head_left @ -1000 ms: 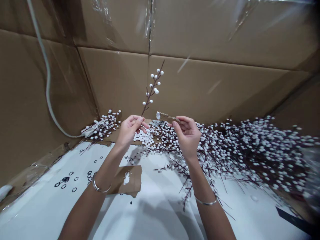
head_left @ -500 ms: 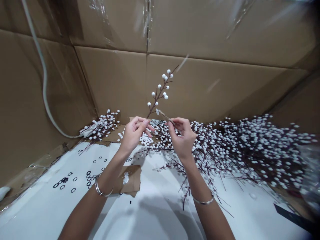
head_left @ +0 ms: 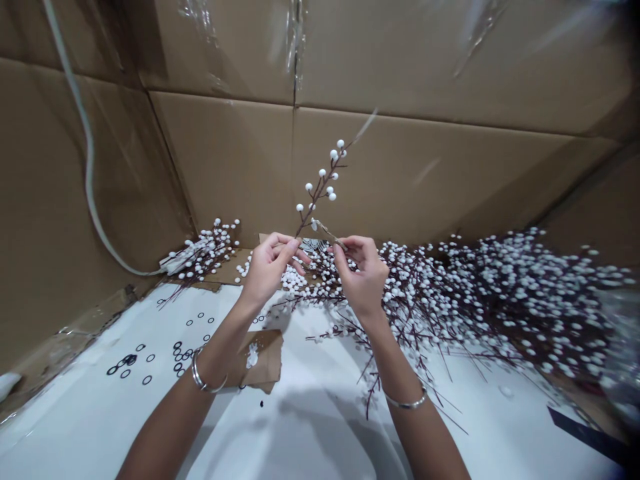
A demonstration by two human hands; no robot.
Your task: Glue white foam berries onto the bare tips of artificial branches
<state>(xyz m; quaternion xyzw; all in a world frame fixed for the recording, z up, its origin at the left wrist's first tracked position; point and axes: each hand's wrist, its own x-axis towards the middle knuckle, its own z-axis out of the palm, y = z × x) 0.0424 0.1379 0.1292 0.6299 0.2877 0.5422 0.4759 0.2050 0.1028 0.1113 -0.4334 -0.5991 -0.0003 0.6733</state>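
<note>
My left hand (head_left: 271, 265) pinches the lower end of a brown artificial berry branch (head_left: 320, 191) between thumb and fingers. The branch slants up to the right and bears several white berries. In my right hand (head_left: 364, 275), thumb and forefinger are closed on a thin tan stick (head_left: 327, 231). Its far end points up and left, at a small white berry or blob (head_left: 314, 225) beside the lower part of the branch. Whether the stick touches it I cannot tell. Both hands are raised above the table.
A large pile of white-berried branches (head_left: 480, 300) spreads across the right. A smaller bunch (head_left: 215, 250) lies back left by a white cable (head_left: 90, 160). Loose white berries (head_left: 293, 279), black rings (head_left: 130, 361) and a cardboard piece (head_left: 267, 357) lie on the white table. Cardboard walls (head_left: 225, 160) enclose it.
The berry branch has turned slightly, its berries shifting a little. My right hand has moved slightly left with the stick. My left hand keeps its hold.
</note>
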